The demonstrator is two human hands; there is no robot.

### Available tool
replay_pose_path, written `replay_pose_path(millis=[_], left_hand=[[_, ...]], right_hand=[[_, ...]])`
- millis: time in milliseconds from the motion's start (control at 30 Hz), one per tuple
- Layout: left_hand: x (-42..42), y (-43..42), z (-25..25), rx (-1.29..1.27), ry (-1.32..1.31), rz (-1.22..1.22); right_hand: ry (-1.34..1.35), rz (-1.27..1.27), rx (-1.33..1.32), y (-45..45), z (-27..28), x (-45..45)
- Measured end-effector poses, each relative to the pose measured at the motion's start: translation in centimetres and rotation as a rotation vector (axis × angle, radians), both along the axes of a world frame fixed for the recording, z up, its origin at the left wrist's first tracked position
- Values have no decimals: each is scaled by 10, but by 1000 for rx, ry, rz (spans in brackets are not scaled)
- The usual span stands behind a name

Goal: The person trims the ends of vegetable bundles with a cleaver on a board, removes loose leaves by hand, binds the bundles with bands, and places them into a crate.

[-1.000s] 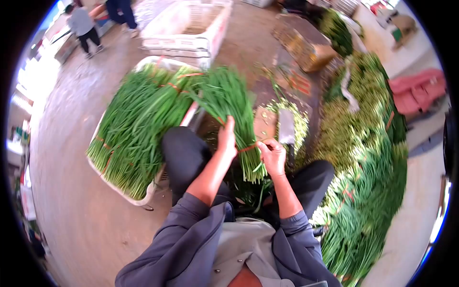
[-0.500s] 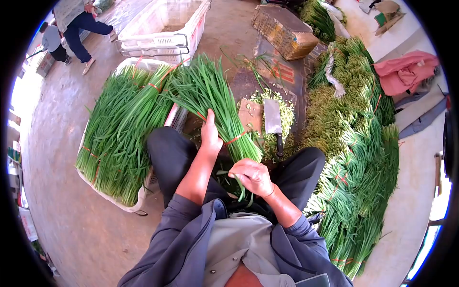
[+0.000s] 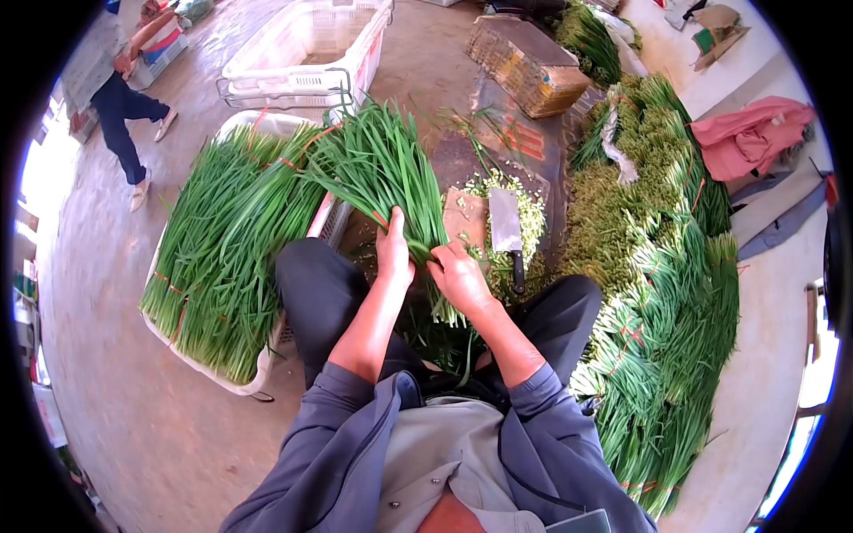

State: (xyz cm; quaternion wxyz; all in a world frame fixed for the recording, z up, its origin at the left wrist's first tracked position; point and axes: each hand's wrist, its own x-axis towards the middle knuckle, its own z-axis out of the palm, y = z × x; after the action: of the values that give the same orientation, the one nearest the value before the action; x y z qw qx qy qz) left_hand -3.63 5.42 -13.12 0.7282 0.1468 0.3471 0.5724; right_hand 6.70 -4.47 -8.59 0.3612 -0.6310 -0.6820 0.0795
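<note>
A bundle of long green stalks (image 3: 388,169) lies slantwise over my lap, leaves pointing away and cut ends toward me. My left hand (image 3: 394,251) is wrapped round its left side, with a red band by the thumb. On the right side, my right hand (image 3: 458,272) has its fingers bent against the stalks near the lower band area, pinching at them. A cleaver (image 3: 506,220) lies on a board among chopped pale bits. To the left, a white crate (image 3: 250,384) is filled with banded green bundles (image 3: 235,240).
White stacked crates (image 3: 342,55) stand at the back. A worn box (image 3: 526,64) sits behind the board. A long heap of green bundles (image 3: 662,311) lies at the right, beside a pink cloth (image 3: 752,138). A person (image 3: 120,107) is at the upper left.
My right hand has moved up from the cut ends to the bundle's middle, near my left hand. The person at the upper left has moved further left.
</note>
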Motion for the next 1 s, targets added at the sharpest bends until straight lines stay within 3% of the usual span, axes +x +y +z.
replay_pose_path(millis=[67, 133, 167, 233, 367, 433, 567, 633, 667, 700, 767, 833, 867, 900, 1000], left_hand=[[-3, 0, 2, -9, -49, -31], [-6, 4, 6, 2, -141, -92], [-6, 7, 6, -38, -157, -110], [-7, 10, -1, -74, -207, -147], [-8, 14, -11, -76, -230, -149], [-10, 13, -7, -108, -193, -96], [-16, 22, -7, -78, -256, -94], [-18, 26, -4, -48, -254, -48], [-21, 29, -5, -28, -251, -30], [-23, 31, -6, -8, -248, -11], [-27, 32, 0, -4, -221, 38], [-29, 31, 2, 25, -192, 59], [-29, 26, 6, 18, -186, 55], [-29, 23, 14, 15, -152, 52], [-26, 24, 14, 35, -116, 46]], right_hand=[[-22, 7, 62, -2, -8, 5], [435, -68, -289, -7, -12, 14], [661, -222, -424, -12, 0, 11], [1291, -219, -236, -18, 20, 6], [1445, -211, 77, -17, 36, 38], [1316, -308, 157, -19, 63, 64], [949, -467, 137, -21, 51, 110], [290, -493, -31, -31, 15, 118], [36, -309, -351, -44, 20, 114], [37, -310, -351, -54, 25, 110], [-394, 10, -883, -66, 36, 102], [-69, -253, -457, -58, 40, 68], [29, -197, -377, -57, 56, 43], [11, -94, -303, -51, 51, 26], [-201, -126, -236, -35, 24, -8]])
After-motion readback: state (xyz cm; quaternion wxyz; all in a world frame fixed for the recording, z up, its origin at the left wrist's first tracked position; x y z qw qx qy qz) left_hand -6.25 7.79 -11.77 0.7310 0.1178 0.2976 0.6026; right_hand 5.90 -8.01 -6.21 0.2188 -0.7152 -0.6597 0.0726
